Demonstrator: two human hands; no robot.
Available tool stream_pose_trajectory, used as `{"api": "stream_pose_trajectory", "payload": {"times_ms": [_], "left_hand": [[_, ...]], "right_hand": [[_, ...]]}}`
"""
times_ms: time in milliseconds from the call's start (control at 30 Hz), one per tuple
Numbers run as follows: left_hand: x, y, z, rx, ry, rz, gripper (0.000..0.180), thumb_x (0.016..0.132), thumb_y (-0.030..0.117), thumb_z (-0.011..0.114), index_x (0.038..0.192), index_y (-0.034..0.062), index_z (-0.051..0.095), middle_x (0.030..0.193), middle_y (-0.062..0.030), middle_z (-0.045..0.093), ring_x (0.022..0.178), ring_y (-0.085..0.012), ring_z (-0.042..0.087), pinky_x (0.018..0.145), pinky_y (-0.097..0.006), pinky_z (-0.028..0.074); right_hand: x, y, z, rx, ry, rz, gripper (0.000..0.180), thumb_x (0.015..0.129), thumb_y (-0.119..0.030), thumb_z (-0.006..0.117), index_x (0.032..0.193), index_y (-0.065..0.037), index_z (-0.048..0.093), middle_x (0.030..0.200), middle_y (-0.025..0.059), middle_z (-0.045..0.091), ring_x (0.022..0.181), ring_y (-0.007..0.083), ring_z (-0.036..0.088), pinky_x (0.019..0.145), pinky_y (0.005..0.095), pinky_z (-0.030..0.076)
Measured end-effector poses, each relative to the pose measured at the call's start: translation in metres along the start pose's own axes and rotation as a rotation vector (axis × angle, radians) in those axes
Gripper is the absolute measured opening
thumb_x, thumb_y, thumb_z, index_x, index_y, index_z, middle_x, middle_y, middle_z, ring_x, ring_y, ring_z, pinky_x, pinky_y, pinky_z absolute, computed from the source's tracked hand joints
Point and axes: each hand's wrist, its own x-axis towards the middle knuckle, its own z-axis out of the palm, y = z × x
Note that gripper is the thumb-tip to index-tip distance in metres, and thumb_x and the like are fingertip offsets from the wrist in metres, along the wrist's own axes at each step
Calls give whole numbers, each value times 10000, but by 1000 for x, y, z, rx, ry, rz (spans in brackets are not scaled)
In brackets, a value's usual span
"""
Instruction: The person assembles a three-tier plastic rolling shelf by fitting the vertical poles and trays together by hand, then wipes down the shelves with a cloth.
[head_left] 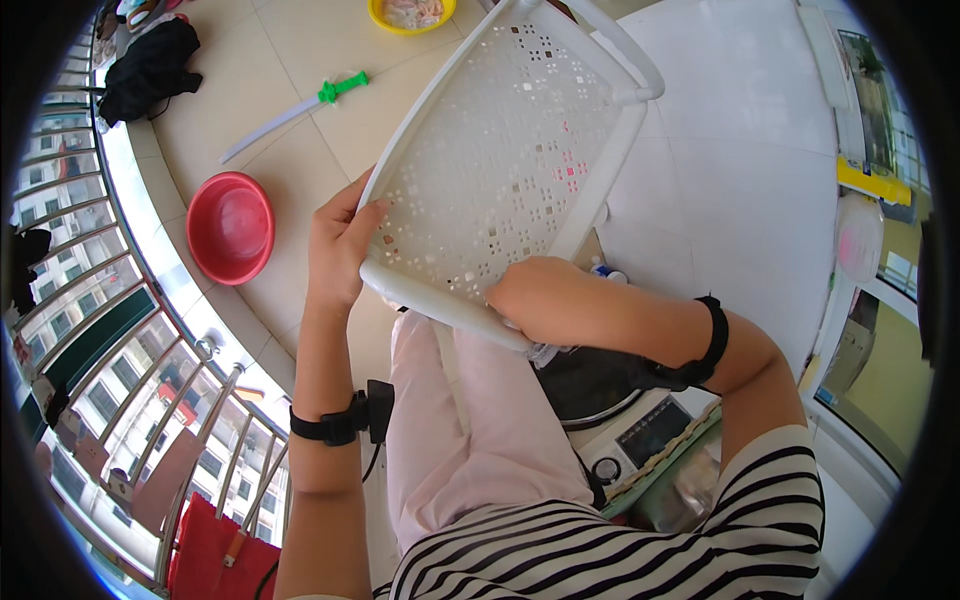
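Just beyond the grip in the head view extends a white perforated basket, clamped at its rim by the left hand and touching the curled right hand, whose hold I cannot tell, with a red basin left of the left hand.

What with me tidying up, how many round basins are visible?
2: a red basin on the floor left of the left hand; a yellow basin at the top edge, partly cut off. The white rack may hide others.
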Motion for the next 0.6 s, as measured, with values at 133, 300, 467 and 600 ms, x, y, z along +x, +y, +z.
{"api": "stream_pose_trajectory", "payload": {"times_ms": [133, 300, 467, 600], "left_hand": [[-6, 0, 3, 7, 25, -10, 371, 799, 69, 497, 1154, -23, 546, 782, -25, 579, 631, -75, 492, 567, -219, 422], [-6, -2, 6, 48, 18, 11, 372, 799, 73, 503, 1157, -24, 544, 782, -12, 577, 640, -67, 487, 580, -209, 414], [4, 3, -22, 110, -60, 37, 372, 805, 78, 506, 1160, -29, 538, 786, -7, 575, 656, -61, 489, 598, -200, 407], [1, 6, -26, 153, -85, -13, 371, 808, 71, 505, 1163, -36, 532, 790, -9, 575, 674, -58, 495, 605, -199, 406]], "right_hand": [[1, 16, -15, 331, -28, -62, 174, 688, -70, 558, 859, -42, 539, 718, 152, 576, 717, 336, 566, 635, 405, 419], [-4, 29, -23, 410, -220, -44, 187, 716, -80, 520, 901, -57, 516, 793, 135, 561, 753, 272, 551, 637, 366, 412], [-56, 31, -50, 481, -170, -11, 191, 759, -123, 533, 939, -59, 533, 798, 88, 566, 724, 186, 538, 631, 311, 413], [-74, 39, -64, 535, 22, 174, 201, 768, -114, 548, 960, -56, 555, 826, 79, 595, 690, 184, 548, 625, 288, 422]]}}
